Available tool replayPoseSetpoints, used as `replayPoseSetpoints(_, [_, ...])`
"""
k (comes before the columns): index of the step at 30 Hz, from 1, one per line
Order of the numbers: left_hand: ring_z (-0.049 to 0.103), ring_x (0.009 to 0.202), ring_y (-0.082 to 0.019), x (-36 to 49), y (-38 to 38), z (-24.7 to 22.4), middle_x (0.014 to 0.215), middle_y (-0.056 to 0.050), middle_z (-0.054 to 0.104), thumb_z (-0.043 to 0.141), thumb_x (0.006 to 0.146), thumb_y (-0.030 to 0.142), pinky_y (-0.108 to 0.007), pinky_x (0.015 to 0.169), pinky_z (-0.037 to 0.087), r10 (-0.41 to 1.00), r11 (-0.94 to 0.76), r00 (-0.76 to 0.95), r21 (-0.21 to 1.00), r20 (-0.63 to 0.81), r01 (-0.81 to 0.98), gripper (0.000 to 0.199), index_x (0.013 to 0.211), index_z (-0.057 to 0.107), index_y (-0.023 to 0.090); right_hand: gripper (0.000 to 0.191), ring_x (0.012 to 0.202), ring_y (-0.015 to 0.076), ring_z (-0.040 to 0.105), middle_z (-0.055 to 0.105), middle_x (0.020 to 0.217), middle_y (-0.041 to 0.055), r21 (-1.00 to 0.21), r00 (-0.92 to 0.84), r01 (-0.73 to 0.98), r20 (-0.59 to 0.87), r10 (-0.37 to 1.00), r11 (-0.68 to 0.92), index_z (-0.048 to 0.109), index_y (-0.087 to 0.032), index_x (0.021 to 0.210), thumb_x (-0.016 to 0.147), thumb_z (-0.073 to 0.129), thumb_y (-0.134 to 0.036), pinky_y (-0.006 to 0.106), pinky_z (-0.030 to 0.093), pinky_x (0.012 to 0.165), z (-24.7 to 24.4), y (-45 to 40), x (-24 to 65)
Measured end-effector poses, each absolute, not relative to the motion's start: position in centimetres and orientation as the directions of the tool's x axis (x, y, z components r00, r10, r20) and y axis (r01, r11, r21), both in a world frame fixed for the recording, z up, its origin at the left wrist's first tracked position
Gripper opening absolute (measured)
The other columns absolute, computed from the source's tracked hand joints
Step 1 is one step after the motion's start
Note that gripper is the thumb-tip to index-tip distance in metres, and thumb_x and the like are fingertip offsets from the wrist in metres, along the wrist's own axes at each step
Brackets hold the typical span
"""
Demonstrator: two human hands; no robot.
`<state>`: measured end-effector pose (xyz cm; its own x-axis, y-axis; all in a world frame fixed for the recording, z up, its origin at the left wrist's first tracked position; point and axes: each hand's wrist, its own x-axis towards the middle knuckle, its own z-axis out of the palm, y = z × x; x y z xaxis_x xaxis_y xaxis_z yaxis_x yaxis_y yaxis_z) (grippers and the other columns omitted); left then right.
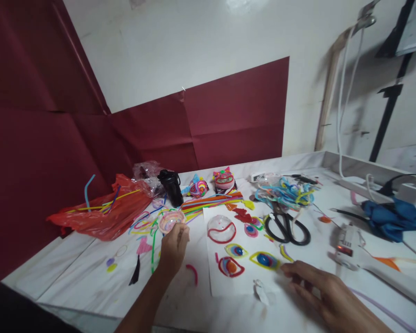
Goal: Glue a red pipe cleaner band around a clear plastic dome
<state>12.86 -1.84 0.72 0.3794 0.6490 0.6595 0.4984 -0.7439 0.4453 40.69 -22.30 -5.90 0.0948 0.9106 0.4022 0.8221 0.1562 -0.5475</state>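
Observation:
My left hand has its fingers curled at the near edge of a round, clear cup-like piece wound with pink pipe cleaner. My right hand is low on the right, fingers loosely stretched and apart, holding nothing I can see. Just beyond its fingertips lies a yellow-edged pipe-cleaner eye with a blue centre. A smaller yellow and blue eye, a red eye with an orange centre and a clear dome with red pipe cleaner rest on a white sheet.
Black-handled scissors lie right of the sheet, with a white glue gun farther right. Behind are bundled pipe cleaners, two colourful decorated pieces and a black bottle. A red plastic bag and black tassel are left.

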Motion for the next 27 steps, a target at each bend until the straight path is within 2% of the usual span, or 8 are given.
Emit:
replayPoseSetpoints(5, [0.049,0.048,-0.013,9.9,-4.4,-0.8,0.053,0.004,0.049,0.036,0.091,0.034,-0.023,0.05,0.04,0.664,-0.679,0.287,0.398,0.69,0.617,0.029,0.068,0.049,0.021,0.021,0.067,0.023,0.068,0.071,0.081,0.0029,-0.646,0.132,0.747,0.374,0.918,0.156,0.062,-0.034,0.099,0.085,0.047,-0.041,0.032,0.056,0.057,-6.1,-22.2,39.7])
replayPoseSetpoints(8, [0.051,0.051,-0.013,8.6,-5.4,-1.8,0.055,0.003,0.051,0.037,0.09,0.037,-0.023,0.054,0.043,0.694,-0.641,0.26,0.41,0.672,0.649,0.032,0.066,0.05,0.021,0.024,0.07,0.0207,0.068,0.072,0.084,0.0054,-0.64,0.136,0.756,0.36,0.923,0.138,0.065,-0.028,0.101,0.087,0.047,-0.037,0.028,0.055,0.06,-6.1,-22.4,39.3])
replayPoseSetpoints(12, [0.058,0.058,-0.015,7.2,-5.7,-3.7,0.061,0.001,0.059,0.041,0.088,0.04,-0.025,0.059,0.047,0.769,-0.569,0.228,0.477,0.598,0.67,0.029,0.07,0.055,0.022,0.024,0.073,0.0218,0.069,0.072,0.087,0.0065,-0.61,0.143,0.779,0.399,0.906,0.146,0.066,-0.027,0.102,0.086,0.05,-0.036,0.028,0.055,0.062,-6.7,-22.5,39.5])
replayPoseSetpoints(15, [0.06,0.059,-0.016,6.7,-5.1,-5.4,0.068,0.0,0.064,0.041,0.086,0.037,-0.027,0.059,0.049,0.832,-0.502,0.205,0.54,0.516,0.676,0.024,0.084,0.06,0.022,0.023,0.073,0.0219,0.069,0.072,0.086,0.0063,-0.592,0.144,0.794,0.403,0.904,0.137,0.066,-0.027,0.101,0.086,0.05,-0.037,0.028,0.055,0.062,-7.1,-22.5,39.9])
replayPoseSetpoints(18, [0.063,0.069,-0.017,6.9,-4.8,-6.4,0.085,-0.004,0.067,0.047,0.081,0.03,-0.029,0.062,0.051,0.815,-0.512,0.197,0.517,0.545,0.687,0.03,0.106,0.059,0.02,0.024,0.071,0.0215,0.069,0.072,0.085,0.0064,-0.586,0.143,0.799,0.401,0.905,0.133,0.065,-0.027,0.101,0.087,0.048,-0.037,0.029,0.055,0.06,-7.0,-22.5,39.9])
replayPoseSetpoints(20, [0.063,0.071,-0.018,7.5,-5.0,-6.3,0.083,-0.004,0.066,0.05,0.081,0.032,-0.03,0.063,0.051,0.776,-0.56,0.233,0.47,0.586,0.682,0.024,0.098,0.061,0.02,0.024,0.069,0.021,0.068,0.071,0.082,0.0063,-0.587,0.137,0.797,0.405,0.904,0.143,0.065,-0.027,0.101,0.087,0.047,-0.037,0.029,0.055,0.059,-6.6,-22.5,39.7])
replayPoseSetpoints(22, [0.062,0.071,-0.017,8.2,-5.5,-5.8,0.074,-0.003,0.065,0.046,0.086,0.033,-0.029,0.065,0.05,0.72,-0.648,0.33,0.422,0.61,0.634,0.022,0.077,0.061,0.02,0.024,0.067,0.0206,0.068,0.071,0.081,0.0062,-0.59,0.128,0.793,0.401,0.907,0.149,0.065,-0.026,0.101,0.088,0.047,-0.036,0.028,0.054,0.058,-6.1,-22.4,39.5])
replayPoseSetpoints(27, [0.062,0.066,-0.016,10.1,-6.2,-5.1,0.069,-0.001,0.066,0.043,0.09,0.028,-0.027,0.064,0.048,0.657,-0.71,0.411,0.335,0.632,0.619,0.023,0.078,0.061,0.019,0.026,0.072,0.0202,0.069,0.073,0.088,0.0076,-0.569,0.147,0.813,0.407,0.901,0.124,0.065,-0.024,0.099,0.09,0.043,-0.033,0.028,0.055,0.062,-6.1,-22.1,39.4])
